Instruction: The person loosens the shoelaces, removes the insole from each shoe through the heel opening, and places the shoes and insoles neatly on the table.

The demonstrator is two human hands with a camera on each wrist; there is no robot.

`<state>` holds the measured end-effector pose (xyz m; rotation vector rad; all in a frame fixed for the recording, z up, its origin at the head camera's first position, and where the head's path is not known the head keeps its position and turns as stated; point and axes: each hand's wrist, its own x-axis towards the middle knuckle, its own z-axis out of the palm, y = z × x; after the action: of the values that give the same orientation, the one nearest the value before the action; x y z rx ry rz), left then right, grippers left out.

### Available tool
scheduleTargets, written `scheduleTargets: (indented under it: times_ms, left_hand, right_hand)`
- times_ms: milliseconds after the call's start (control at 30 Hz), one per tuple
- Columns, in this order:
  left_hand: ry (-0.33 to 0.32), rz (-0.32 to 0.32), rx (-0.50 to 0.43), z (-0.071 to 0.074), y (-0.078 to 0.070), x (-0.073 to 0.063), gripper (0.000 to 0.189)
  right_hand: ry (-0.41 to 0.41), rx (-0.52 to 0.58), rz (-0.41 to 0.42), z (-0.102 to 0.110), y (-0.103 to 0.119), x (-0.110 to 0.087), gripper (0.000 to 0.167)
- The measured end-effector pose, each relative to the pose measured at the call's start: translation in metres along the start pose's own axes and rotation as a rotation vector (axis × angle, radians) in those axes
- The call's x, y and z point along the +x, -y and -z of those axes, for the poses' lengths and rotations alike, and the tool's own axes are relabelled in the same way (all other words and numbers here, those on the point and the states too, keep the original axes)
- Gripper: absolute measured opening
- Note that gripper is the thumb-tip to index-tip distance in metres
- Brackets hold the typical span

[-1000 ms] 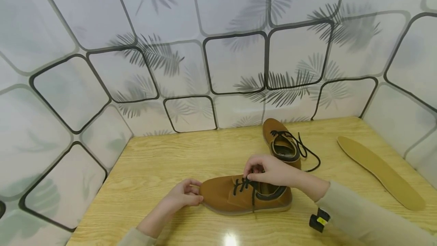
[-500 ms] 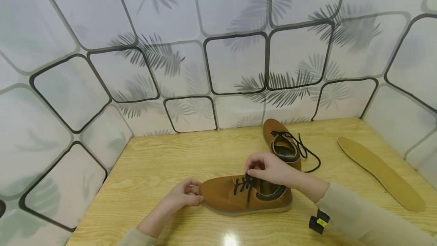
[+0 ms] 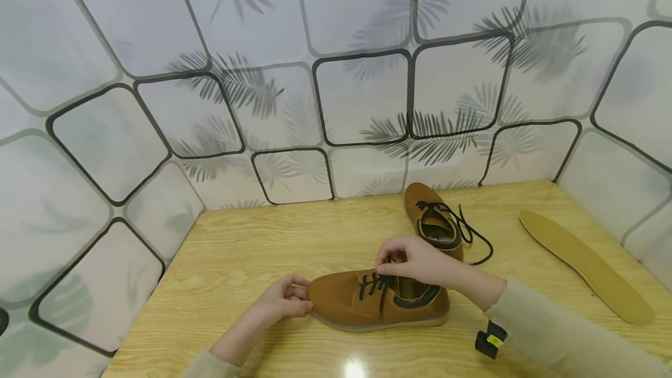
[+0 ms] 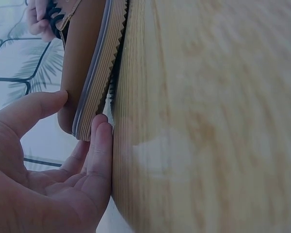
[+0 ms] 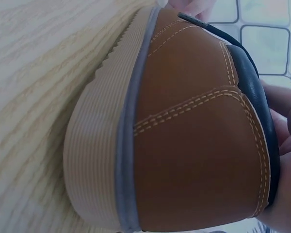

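Note:
A brown leather shoe (image 3: 336,296) with black laces lies sideways on the table, toe to the left. My left hand (image 3: 280,299) holds its toe; in the left wrist view the thumb presses the upper and the fingertips sit at the ridged sole (image 4: 94,92). Over the shoe's throat, my right hand (image 3: 415,260) pinches the black shoelace (image 3: 388,261) between thumb and fingers. One lace end hangs down the near side of the shoe. From the right wrist view the brown heel (image 5: 194,165) fills the middle, with the right hand's fingers partly hidden behind the dark collar (image 5: 254,116).
A second brown shoe (image 3: 420,196) stands behind the right hand, its long black lace (image 3: 480,238) trailing right. At the table's right lies a tan insole (image 3: 583,261). Patterned wall covering (image 3: 294,98) encloses the table (image 3: 252,238) at the back and sides.
The right hand has risen slightly and come back down, still pinching the lace. The hanging lace end has shifted left and now lies against the shoe's side. The left hand stays at the toe.

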<state>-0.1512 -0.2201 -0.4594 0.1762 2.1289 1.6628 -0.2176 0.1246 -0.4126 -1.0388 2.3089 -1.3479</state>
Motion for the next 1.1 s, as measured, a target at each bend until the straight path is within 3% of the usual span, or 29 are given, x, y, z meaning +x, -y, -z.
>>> scheduleTargets:
  times_ms: [333, 533, 733, 833, 1100]
  left_hand:
    - [0.005, -0.007, -0.004, -0.0002, 0.0000, 0.0007, 0.054]
    - [0.001, 0.004, -0.009, -0.0004, -0.0010, 0.0010, 0.055]
    - [-0.005, 0.006, -0.009, -0.0005, 0.0004, 0.0010, 0.057]
    - [-0.003, 0.000, -0.007, -0.0006, 0.0013, 0.0006, 0.057]
    - [-0.003, -0.001, 0.001, -0.0003, 0.0005, 0.0002, 0.056]
  right_hand:
    - [-0.096, 0.042, -0.081, 0.0003, -0.0015, 0.0014, 0.013]
    - [-0.190, -0.082, -0.033, -0.0041, -0.0012, -0.0006, 0.007]
    - [-0.267, -0.121, 0.047, -0.0071, 0.0002, -0.0039, 0.011]
    - [-0.255, -0.112, 0.079, -0.0077, -0.0004, -0.0047, 0.011]
    - [-0.121, -0.133, 0.071, -0.0066, -0.0018, -0.0046, 0.006]
